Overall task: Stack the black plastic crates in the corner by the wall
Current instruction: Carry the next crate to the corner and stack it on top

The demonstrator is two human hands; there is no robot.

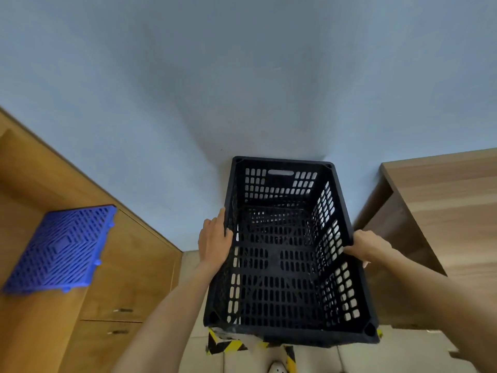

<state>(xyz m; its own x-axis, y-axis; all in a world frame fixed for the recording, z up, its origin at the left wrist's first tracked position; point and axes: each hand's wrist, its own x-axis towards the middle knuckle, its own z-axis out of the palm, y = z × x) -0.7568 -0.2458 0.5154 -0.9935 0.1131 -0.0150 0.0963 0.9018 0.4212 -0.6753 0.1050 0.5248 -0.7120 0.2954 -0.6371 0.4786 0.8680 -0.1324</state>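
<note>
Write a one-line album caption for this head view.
Both hands, left and right, grip a black plastic crate by its long sides before a blue-grey wall.

Blue slatted panel (60, 249) on wooden cabinet (129, 265) (left), wooden desk (443, 205), striped floor tape (226, 344)

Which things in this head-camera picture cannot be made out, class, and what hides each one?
1. Whatever lies under the black crate: head view, its own mesh floor and walls hide it, so any crates beneath cannot be counted.
2. Right hand fingertips: head view, hidden behind the crate's right rim.
3. Yellow-black floor tape: head view, mostly covered by the crate.
4. White object: cut off by the bottom edge.
</note>
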